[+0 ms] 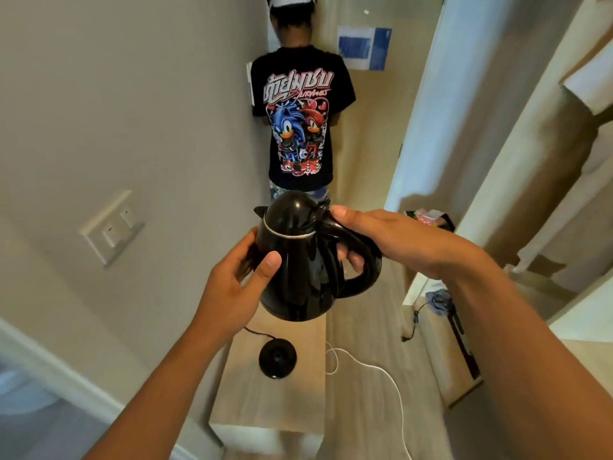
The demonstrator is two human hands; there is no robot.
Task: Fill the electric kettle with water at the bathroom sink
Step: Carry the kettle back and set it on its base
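So the kettle (pixel 298 260) is off its base (pixel 277 357) and up in the air, right hand (pixel 368 237) wrapped round the handle, left hand (pixel 238 273) cupping the body, lid shut, no sink in sight, so filling's all still to do.

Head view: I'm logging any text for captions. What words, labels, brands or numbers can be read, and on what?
T-shirt of the person ahead: large stylised lettering and a smaller script line, neither legible.
Blue-and-white notice on the far wall: too blurred to read.
Kettle, base, wall switch: no text visible.
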